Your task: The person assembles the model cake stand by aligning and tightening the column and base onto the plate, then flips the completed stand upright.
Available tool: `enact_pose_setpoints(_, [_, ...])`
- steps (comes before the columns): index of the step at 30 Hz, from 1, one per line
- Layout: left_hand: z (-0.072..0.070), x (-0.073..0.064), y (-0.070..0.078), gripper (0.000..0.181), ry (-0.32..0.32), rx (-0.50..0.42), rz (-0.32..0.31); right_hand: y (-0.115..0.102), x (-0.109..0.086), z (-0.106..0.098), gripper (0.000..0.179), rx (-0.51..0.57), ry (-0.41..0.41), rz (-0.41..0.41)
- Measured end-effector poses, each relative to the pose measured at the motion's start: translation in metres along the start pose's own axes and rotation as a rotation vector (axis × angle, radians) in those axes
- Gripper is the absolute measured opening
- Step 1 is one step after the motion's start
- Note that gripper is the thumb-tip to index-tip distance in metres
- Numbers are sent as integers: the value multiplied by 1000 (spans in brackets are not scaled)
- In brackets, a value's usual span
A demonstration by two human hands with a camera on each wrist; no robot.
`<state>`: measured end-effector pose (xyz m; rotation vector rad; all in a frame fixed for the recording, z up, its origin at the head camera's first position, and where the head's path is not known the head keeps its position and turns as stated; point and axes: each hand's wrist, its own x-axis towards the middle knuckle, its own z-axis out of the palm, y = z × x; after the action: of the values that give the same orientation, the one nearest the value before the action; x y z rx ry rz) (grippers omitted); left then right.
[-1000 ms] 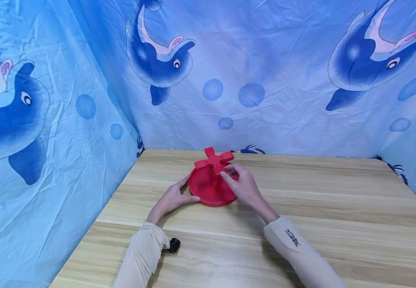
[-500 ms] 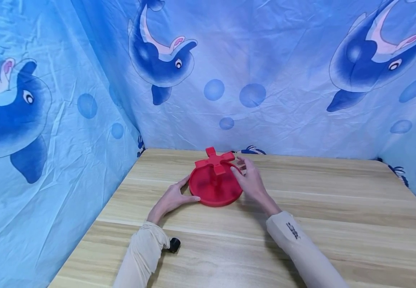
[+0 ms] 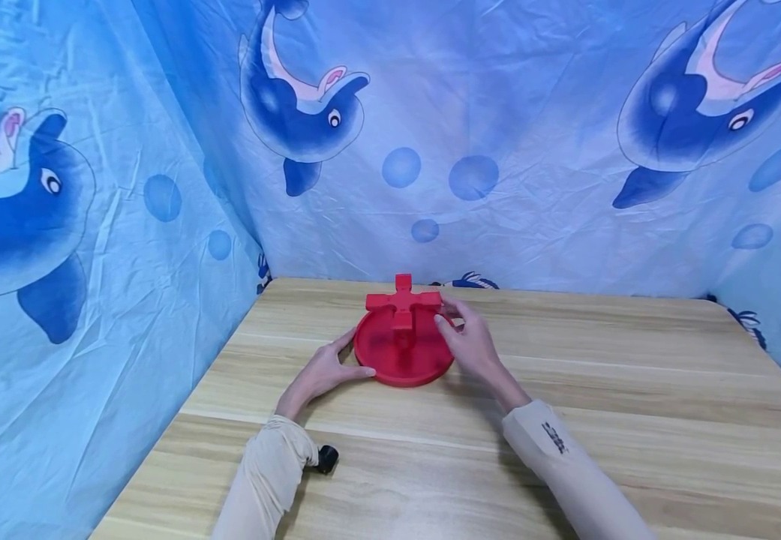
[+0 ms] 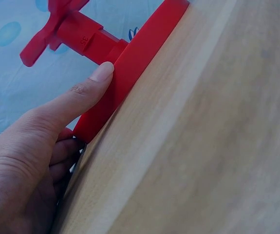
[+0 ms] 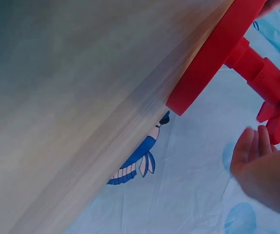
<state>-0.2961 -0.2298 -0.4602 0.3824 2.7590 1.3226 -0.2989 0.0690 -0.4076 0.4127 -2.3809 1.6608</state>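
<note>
A red round tray-like base (image 3: pixel 379 356) with a raised rim lies flat on the table. From its middle rises a red post (image 4: pixel 88 39) with stepped sections and a small raised number. Level on top of the post sits a red four-armed cross handle (image 3: pixel 403 301), one arm pointing towards me. At the base's left side my left hand (image 3: pixel 322 373) grips the rim, thumb in front and fingers round the outside. My right hand (image 3: pixel 473 343) has its thumb and curled fingers about the tip of the cross's right arm; the fingertips behind it are partly hidden.
A wooden table (image 3: pixel 599 390) carries the red piece near its far edge. Blue dolphin-print cloth (image 3: pixel 532 135) hangs behind and at the sides. A small black cylinder (image 3: pixel 326 459) sits at the left sleeve's cuff.
The cross has turned clockwise, seen from above. My right hand has left the front arm, moved right and taken the right arm. The left hand stays on the rim.
</note>
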Motion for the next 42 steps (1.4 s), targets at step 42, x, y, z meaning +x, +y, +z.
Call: enact_pose_setpoints(42, [2, 1, 1, 105, -6, 0, 4, -4, -11, 4, 42, -97, 161, -109])
